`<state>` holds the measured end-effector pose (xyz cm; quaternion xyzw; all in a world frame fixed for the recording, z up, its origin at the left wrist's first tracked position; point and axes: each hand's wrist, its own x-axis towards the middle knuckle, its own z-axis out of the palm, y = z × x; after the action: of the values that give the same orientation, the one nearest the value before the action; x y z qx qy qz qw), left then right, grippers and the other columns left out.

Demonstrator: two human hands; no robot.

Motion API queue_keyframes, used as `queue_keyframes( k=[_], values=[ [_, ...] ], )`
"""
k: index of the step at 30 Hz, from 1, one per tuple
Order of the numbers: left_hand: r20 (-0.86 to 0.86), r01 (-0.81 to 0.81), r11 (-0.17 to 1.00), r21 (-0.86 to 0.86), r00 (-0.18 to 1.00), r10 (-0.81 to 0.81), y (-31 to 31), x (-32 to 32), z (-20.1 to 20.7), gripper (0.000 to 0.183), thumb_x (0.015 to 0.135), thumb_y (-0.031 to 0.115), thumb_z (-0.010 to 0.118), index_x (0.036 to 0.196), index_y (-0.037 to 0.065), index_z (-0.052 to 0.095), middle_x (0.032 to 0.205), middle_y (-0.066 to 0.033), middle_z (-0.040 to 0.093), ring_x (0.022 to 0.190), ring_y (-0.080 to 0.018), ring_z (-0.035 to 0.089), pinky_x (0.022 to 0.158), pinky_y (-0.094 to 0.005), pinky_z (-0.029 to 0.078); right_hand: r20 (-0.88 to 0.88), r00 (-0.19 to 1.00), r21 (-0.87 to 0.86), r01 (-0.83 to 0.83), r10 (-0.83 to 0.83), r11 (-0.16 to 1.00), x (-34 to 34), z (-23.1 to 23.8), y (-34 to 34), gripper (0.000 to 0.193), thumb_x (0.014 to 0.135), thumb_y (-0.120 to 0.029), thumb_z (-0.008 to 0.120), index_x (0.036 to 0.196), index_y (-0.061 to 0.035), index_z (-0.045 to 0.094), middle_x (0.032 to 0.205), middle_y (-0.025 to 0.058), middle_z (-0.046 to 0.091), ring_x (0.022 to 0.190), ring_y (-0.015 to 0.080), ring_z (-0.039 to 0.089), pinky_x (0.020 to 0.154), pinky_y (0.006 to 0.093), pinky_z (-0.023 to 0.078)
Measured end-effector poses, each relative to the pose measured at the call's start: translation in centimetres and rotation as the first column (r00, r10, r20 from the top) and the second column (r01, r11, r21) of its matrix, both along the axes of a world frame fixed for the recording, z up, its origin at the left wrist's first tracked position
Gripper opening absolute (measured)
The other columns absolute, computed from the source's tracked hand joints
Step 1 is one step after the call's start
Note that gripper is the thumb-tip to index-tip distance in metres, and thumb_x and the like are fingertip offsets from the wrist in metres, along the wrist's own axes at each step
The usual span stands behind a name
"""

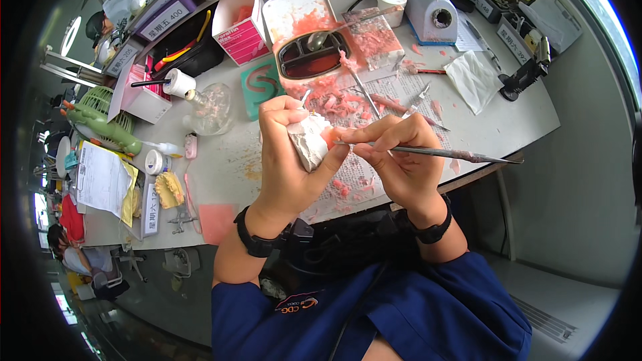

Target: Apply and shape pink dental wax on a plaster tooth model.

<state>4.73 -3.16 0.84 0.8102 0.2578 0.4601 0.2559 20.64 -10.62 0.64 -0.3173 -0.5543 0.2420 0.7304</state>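
In front of me my left hand [281, 154] is wrapped round a white plaster dental model [307, 142] with pink wax [329, 136] on its right side. Held between the fingers of my right hand [408, 164] is a slim metal wax carver [435, 152]. One end reaches the pink wax, close to my left thumb; the other, a pointed blade, sticks out to the right. The exact contact is partly hidden by my fingertips. Beyond my hands, pink wax shavings [341, 103] lie heaped on a printed sheet [418, 90], with another metal knife [361, 83] among them.
Farther back stands an open wax heater [284, 79] smeared with pink. A pink-and-white box [242, 39], a glass flask [212, 110] and a green fan [107, 124] are to the left. A yellowish dental cast [169, 189] and a pink wax sheet [219, 222] lie nearer.
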Motion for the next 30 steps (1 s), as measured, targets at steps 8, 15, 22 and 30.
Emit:
queue_keyframes(
  k=[8,15,22,30],
  values=[
    [0.01,0.007,1.0,0.015,1.0,-0.007,0.0,0.0,-0.1,0.061,0.08,0.03,0.08,0.112,0.0,0.037,0.115,-0.0209,0.043,0.1,-0.0303,0.05,0.087,-0.0398,0.043,0.081,0.99,0.044,0.11,-0.114,0.993,-0.5,0.1,0.2,0.023,0.082,0.008,0.071,0.082,-0.0017,0.05,0.084,0.0165,0.07,0.085,0.0233,0.073,0.07,0.0292,0.057],
    [0.007,0.016,1.0,0.013,1.0,-0.016,0.0,0.0,0.1,0.062,0.08,0.032,0.08,0.112,0.0,0.037,0.114,-0.0209,0.043,0.099,-0.0303,0.05,0.086,-0.0397,0.043,0.099,0.973,0.111,0.195,-0.206,0.975,-1.1,-0.3,0.3,0.025,0.08,0.006,0.074,0.081,-0.0018,0.05,0.083,0.0177,0.07,0.081,0.0247,0.074,0.063,0.0287,0.057],
    [-0.035,-0.01,0.999,0.039,0.999,0.011,-0.1,0.0,0.0,0.064,0.079,0.034,0.081,0.111,0.0,0.038,0.113,-0.0203,0.043,0.101,-0.0311,0.05,0.087,-0.0397,0.043,0.213,0.921,0.18,0.29,-0.325,0.94,-0.8,0.5,0.1,0.024,0.084,0.007,0.069,0.088,-0.0027,0.048,0.08,0.0159,0.068,0.072,0.0213,0.07,0.061,0.0299,0.054],
    [-0.017,0.007,1.0,0.028,1.0,-0.006,0.4,-0.3,0.2,0.094,0.058,0.049,0.091,0.115,0.002,0.033,0.114,-0.0142,0.039,0.105,-0.0272,0.047,0.091,-0.0397,0.042,-0.104,0.991,0.082,-0.073,0.081,0.994,1.0,1.3,-1.0,0.019,0.093,0.006,0.057,0.102,-0.0028,0.043,0.09,0.016,0.062,0.086,0.02,0.066,0.079,0.0322,0.05]
  ],
)
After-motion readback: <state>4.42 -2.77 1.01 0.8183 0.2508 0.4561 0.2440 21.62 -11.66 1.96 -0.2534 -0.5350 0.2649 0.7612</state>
